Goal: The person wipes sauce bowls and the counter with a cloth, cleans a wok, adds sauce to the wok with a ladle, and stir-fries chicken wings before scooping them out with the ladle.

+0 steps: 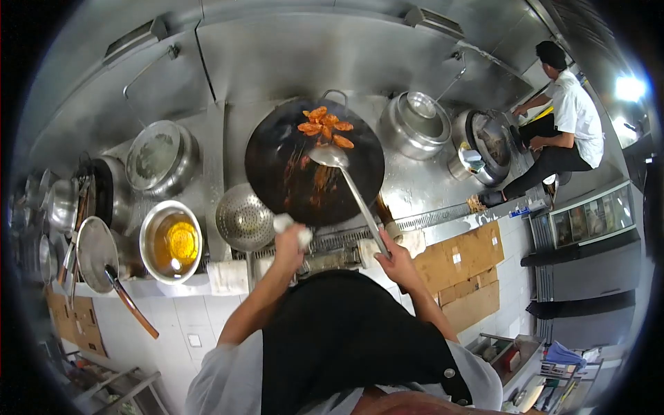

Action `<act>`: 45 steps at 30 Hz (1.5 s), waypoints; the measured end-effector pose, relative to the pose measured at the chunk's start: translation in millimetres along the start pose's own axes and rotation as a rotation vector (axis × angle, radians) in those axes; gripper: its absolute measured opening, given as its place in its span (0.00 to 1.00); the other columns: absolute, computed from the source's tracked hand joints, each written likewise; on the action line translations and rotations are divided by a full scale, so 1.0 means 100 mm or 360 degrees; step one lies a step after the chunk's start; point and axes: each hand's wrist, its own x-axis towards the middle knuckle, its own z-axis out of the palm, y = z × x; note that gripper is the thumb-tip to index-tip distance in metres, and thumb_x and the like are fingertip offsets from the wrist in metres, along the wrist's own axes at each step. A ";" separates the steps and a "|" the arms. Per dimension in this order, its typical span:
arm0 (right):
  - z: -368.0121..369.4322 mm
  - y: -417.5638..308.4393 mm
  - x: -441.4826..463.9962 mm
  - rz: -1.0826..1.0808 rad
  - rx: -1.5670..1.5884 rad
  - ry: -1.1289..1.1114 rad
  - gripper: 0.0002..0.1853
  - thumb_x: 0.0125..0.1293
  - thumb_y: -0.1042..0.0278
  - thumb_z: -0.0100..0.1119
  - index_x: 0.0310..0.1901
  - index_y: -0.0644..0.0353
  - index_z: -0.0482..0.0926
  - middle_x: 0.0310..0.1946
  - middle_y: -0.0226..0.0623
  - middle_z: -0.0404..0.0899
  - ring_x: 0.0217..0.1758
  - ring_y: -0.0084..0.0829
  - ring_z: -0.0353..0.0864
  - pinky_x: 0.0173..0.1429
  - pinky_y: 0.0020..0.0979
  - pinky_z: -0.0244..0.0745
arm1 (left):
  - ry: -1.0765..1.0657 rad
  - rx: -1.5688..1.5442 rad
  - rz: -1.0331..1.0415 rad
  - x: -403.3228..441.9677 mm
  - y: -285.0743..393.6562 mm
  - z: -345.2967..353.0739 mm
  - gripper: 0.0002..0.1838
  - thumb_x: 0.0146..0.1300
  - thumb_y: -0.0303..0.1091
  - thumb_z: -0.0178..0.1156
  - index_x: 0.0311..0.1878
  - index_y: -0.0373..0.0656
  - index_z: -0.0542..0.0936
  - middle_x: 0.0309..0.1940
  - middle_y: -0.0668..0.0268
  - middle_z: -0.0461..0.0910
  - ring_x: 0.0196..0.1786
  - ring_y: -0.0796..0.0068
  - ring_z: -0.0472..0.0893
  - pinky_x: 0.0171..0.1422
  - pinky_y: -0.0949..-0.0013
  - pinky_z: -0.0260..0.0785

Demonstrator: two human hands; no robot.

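Note:
My right hand [398,263] is closed round the handle of a long metal ladle [329,157]. The ladle's bowl rests in or just above a big black wok [266,155], below several orange-red fried pieces [324,126], perhaps chicken wings, gathered at the far side. Reddish sauce streaks mark the wok's middle. My left hand [289,250] grips a white cloth [283,223] at the wok's near left rim; whether the cloth wraps a handle there is hidden. Just left of that hand sits a perforated metal strainer [245,217].
Left of the strainer stand a metal bowl of yellow oil [171,242] and a lidded pot [162,158]. Another pot [415,126] is right of the wok. A person in white [579,117] sits at the far right. Cardboard [460,259] covers part of the floor.

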 end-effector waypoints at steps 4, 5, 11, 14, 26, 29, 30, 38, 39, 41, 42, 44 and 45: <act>-0.40 -0.38 -0.44 0.0205 -0.0361 -0.0335 0.41 0.64 0.71 0.67 0.79 0.56 0.62 0.44 0.63 0.84 0.48 0.62 0.84 0.50 0.52 0.79 | -0.0124 0.0167 -0.0118 0.45 0.31 0.27 0.06 0.68 0.38 0.64 0.39 0.51 0.77 0.26 0.71 0.78 0.25 0.74 0.77 0.25 0.68 0.64; -0.46 -0.44 -0.44 0.0205 -0.0426 -0.0452 0.42 0.65 0.70 0.67 0.79 0.56 0.60 0.41 0.62 0.84 0.46 0.62 0.84 0.49 0.53 0.79 | -0.0120 0.0207 -0.0159 0.51 0.38 0.31 0.09 0.70 0.42 0.64 0.40 0.51 0.77 0.26 0.71 0.79 0.25 0.74 0.77 0.25 0.69 0.64; -0.33 0.28 0.24 0.0181 -0.0686 -0.0562 0.43 0.65 0.67 0.66 0.81 0.51 0.58 0.40 0.61 0.84 0.41 0.62 0.84 0.47 0.54 0.79 | -0.0216 0.0043 -0.0271 0.27 0.36 0.00 0.18 0.75 0.55 0.61 0.51 0.50 0.78 0.36 0.67 0.82 0.35 0.70 0.83 0.32 0.63 0.76; -0.24 0.43 0.90 0.0297 -0.0618 -0.0451 0.43 0.65 0.66 0.65 0.81 0.50 0.58 0.39 0.64 0.84 0.43 0.65 0.84 0.50 0.56 0.79 | -0.0004 -0.0224 -0.0280 -0.11 0.18 -0.23 0.22 0.76 0.51 0.61 0.62 0.47 0.74 0.46 0.62 0.82 0.45 0.66 0.85 0.41 0.60 0.82; 0.45 0.06 1.44 0.0368 -0.0176 -0.0598 0.39 0.70 0.64 0.62 0.80 0.58 0.58 0.65 0.64 0.75 0.66 0.62 0.77 0.69 0.43 0.74 | 0.0184 0.0184 -0.0007 -0.86 0.02 -0.47 0.15 0.69 0.36 0.64 0.51 0.33 0.82 0.32 0.61 0.83 0.33 0.72 0.81 0.34 0.68 0.74; 0.20 0.27 1.04 0.0126 0.0105 -0.0580 0.40 0.70 0.66 0.63 0.80 0.58 0.59 0.64 0.67 0.75 0.66 0.60 0.79 0.69 0.44 0.74 | -0.0004 0.0168 -0.0131 -0.69 0.14 -0.42 0.18 0.71 0.38 0.64 0.57 0.40 0.75 0.41 0.62 0.83 0.33 0.68 0.83 0.31 0.65 0.76; 0.04 0.32 0.94 0.0111 0.0121 -0.0565 0.39 0.69 0.68 0.64 0.80 0.59 0.59 0.63 0.69 0.75 0.66 0.58 0.79 0.69 0.43 0.73 | -0.0007 0.0159 -0.0134 -0.62 0.17 -0.37 0.18 0.71 0.38 0.64 0.57 0.40 0.75 0.41 0.62 0.83 0.33 0.68 0.83 0.31 0.65 0.76; -0.42 0.41 0.23 0.0292 -0.0157 -0.0049 0.37 0.72 0.73 0.62 0.79 0.63 0.59 0.62 0.63 0.80 0.63 0.53 0.84 0.62 0.40 0.79 | 0.0013 0.0119 -0.0285 0.03 0.52 0.38 0.32 0.75 0.71 0.46 0.48 0.49 0.79 0.32 0.65 0.82 0.28 0.68 0.81 0.26 0.64 0.69; -0.41 0.41 0.13 -0.0096 -0.0308 0.0028 0.37 0.72 0.72 0.62 0.80 0.62 0.58 0.50 0.55 0.88 0.44 0.43 0.90 0.48 0.39 0.82 | 0.0000 0.0119 -0.0291 0.16 0.56 0.45 0.32 0.75 0.71 0.46 0.48 0.49 0.79 0.32 0.65 0.82 0.28 0.68 0.81 0.26 0.64 0.69; -0.56 0.05 -0.07 0.0463 0.0110 -0.0307 0.37 0.72 0.73 0.61 0.81 0.59 0.58 0.42 0.42 0.85 0.35 0.33 0.83 0.41 0.33 0.79 | 0.0077 0.0245 -0.0387 0.41 0.56 0.52 0.22 0.75 0.61 0.55 0.46 0.51 0.79 0.30 0.66 0.82 0.27 0.67 0.80 0.27 0.63 0.68; -0.64 -0.25 -0.09 0.1003 0.0551 -0.0645 0.37 0.73 0.75 0.59 0.81 0.56 0.59 0.34 0.29 0.81 0.27 0.23 0.76 0.34 0.27 0.76 | 0.0067 0.0252 -0.0394 0.52 0.50 0.52 0.22 0.75 0.61 0.55 0.46 0.51 0.79 0.30 0.66 0.82 0.27 0.67 0.80 0.27 0.63 0.68; -0.58 -0.43 0.03 0.0967 0.0747 -0.0746 0.39 0.73 0.75 0.60 0.83 0.49 0.56 0.27 0.23 0.70 0.23 0.17 0.67 0.28 0.24 0.68 | 0.0197 0.0403 -0.0275 0.73 0.37 0.47 0.09 0.70 0.43 0.63 0.44 0.49 0.79 0.30 0.64 0.82 0.28 0.67 0.81 0.27 0.64 0.67; -0.49 -0.40 0.14 0.0836 0.0523 -0.0765 0.40 0.73 0.73 0.61 0.83 0.47 0.57 0.30 0.27 0.74 0.24 0.18 0.69 0.29 0.25 0.70 | 0.0189 0.0413 -0.0275 0.75 0.36 0.45 0.09 0.70 0.43 0.63 0.44 0.49 0.79 0.30 0.64 0.82 0.28 0.67 0.81 0.27 0.64 0.67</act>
